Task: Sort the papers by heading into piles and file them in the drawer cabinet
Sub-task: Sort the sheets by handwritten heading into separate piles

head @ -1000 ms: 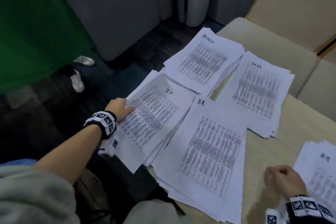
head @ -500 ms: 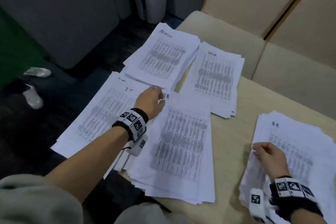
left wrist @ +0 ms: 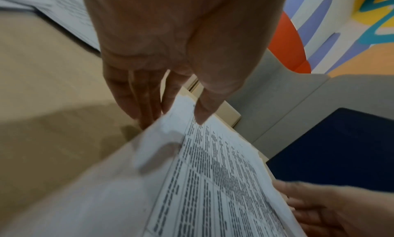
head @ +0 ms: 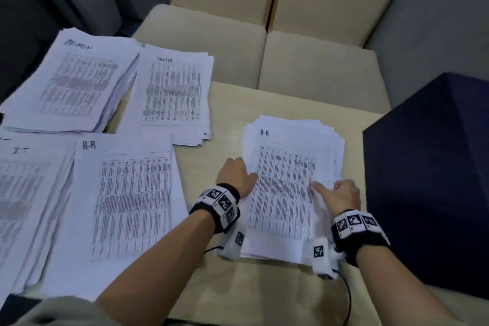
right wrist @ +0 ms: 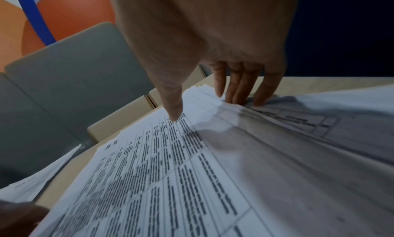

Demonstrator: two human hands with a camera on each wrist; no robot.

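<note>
Both hands are on one stack of papers (head: 287, 188) headed "H-R", lying on the beige table (head: 232, 103). The left hand (head: 236, 176) takes the stack's left edge: in the left wrist view the thumb lies on the top sheet and the fingers (left wrist: 136, 102) reach down past the edge, mostly straight, so it pinches the edge loosely. The right hand (head: 341, 194) is at the right edge, thumb pressed on the printed table, the other fingers (right wrist: 241, 87) tucked into the fanned sheet edges, lifting part of the stack.

Just right of the right hand stands a dark blue cabinet (head: 434, 180); its drawers cannot be seen from here.

Left of the left hand, well apart, lies a second pile (head: 124, 209) also headed "H-R", and beyond it to the left a pile (head: 29, 193) headed "IT".

Farther from the grip, up and left, is a pile (head: 172, 92) whose small heading is too blurred to read, and beside it one (head: 71, 82) hand-marked "ADMIN".

Beyond the table stand cream cushioned seats (head: 291, 34).
</note>
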